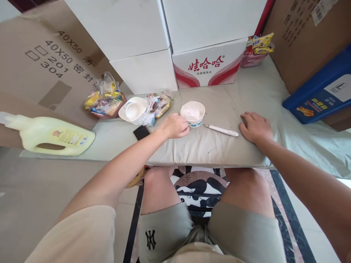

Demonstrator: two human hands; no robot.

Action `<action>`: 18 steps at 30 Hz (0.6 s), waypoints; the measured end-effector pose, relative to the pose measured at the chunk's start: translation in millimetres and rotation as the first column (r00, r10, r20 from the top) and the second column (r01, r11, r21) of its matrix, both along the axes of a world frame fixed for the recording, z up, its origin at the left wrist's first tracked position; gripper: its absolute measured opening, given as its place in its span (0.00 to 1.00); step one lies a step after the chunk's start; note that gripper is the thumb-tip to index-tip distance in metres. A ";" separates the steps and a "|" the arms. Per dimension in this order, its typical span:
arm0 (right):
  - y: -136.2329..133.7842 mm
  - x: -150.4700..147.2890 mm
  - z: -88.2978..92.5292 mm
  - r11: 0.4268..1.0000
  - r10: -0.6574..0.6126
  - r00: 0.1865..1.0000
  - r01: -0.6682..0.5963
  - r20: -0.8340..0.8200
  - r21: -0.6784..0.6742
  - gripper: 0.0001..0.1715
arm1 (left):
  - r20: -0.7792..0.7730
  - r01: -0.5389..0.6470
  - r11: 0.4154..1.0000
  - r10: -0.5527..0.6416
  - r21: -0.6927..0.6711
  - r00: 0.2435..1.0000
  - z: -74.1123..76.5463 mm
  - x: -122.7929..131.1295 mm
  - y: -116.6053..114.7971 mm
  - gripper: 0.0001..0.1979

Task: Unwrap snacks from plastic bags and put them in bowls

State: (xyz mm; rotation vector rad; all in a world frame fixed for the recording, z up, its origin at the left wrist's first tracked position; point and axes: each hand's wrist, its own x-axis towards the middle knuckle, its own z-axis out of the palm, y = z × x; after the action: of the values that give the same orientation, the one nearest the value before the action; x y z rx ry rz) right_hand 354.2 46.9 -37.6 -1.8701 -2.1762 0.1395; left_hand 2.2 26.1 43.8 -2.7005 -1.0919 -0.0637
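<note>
A small white paper bowl [195, 121] with a blue-green pattern stands upright on the cloth-covered bench. Something pale and whitish lies inside it. At its left side is my left hand [175, 126], fingers curled together against or just beside the bowl; whether they pinch anything is hidden. To the bowl's right lies a slim white-handled tool [222, 130] with a narrow metal tip, pointing left. My right hand [257, 127] rests palm down on the cloth right of this tool, fingers spread and holding nothing.
Left of the bowl are bagged snacks [163, 104], white dishes [133, 110], a dark flat object [141, 133] and a snack-filled bowl [106, 100]. A yellow detergent bottle [59, 135] lies farther left. White boxes [208, 67] stand behind; a blue container [320, 91] leans right.
</note>
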 end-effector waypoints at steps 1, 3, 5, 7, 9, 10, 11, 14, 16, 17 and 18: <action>0.2 0.2 0.1 1.000 -0.003 1.000 0.003 -0.005 0.001 0.29 | -0.009 0.023 1.000 -0.023 -0.001 1.000 7.4 1.6 2.7 0.17; -0.2 1.0 -0.2 1.000 -0.005 1.000 0.005 -0.017 0.003 0.28 | 0.020 -0.005 1.000 0.005 0.016 1.000 18.7 7.3 6.9 0.16; -0.6 1.9 -0.5 1.000 0.002 1.000 -0.002 -0.025 0.004 0.28 | 0.077 -0.097 0.995 0.096 0.011 0.992 25.2 16.4 10.3 0.14; -0.5 2.8 -0.7 1.000 0.014 1.000 -0.014 -0.027 0.003 0.28 | 0.088 -0.193 0.979 0.198 -0.058 0.976 27.4 28.8 14.5 0.13; 0.0 3.3 -0.8 1.000 0.017 1.000 -0.017 -0.025 0.000 0.29 | 0.019 -0.272 0.945 0.280 -0.178 0.960 26.5 43.4 21.2 0.15; 0.2 3.3 -0.7 1.000 0.013 1.000 -0.013 -0.026 0.000 0.29 | -0.033 -0.304 0.921 0.306 -0.243 0.952 25.3 51.1 25.7 0.16; 0.3 3.1 -0.5 1.000 0.007 1.000 -0.007 -0.028 -0.001 0.29 | -0.088 -0.328 0.893 0.317 -0.307 0.944 24.0 58.7 30.9 0.17; -0.1 1.8 1.5 1.000 -0.008 1.000 0.007 -0.029 -0.006 0.29 | -0.215 -0.393 0.786 0.330 -0.477 0.919 20.6 80.1 48.5 0.22; -0.5 0.6 3.4 1.000 -0.007 1.000 0.007 -0.024 -0.012 0.29 | -0.257 -0.457 0.707 0.379 -0.539 0.889 20.4 92.6 58.2 0.28; -0.6 0.1 4.3 1.000 -0.005 1.000 0.004 -0.021 -0.015 0.29 | -0.276 -0.489 0.676 0.405 -0.552 0.871 21.0 98.1 61.4 0.31; -0.4 -0.3 4.9 1.000 -0.003 1.000 0.002 -0.018 -0.018 0.29 | -0.294 -0.513 0.663 0.422 -0.546 0.858 22.1 102.6 62.9 0.32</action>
State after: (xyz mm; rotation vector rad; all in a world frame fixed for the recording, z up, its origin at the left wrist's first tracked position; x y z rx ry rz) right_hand 354.0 46.5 -32.7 -1.8735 -2.1678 0.1751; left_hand 104.8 89.0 65.9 -2.7333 -2.0130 0.6806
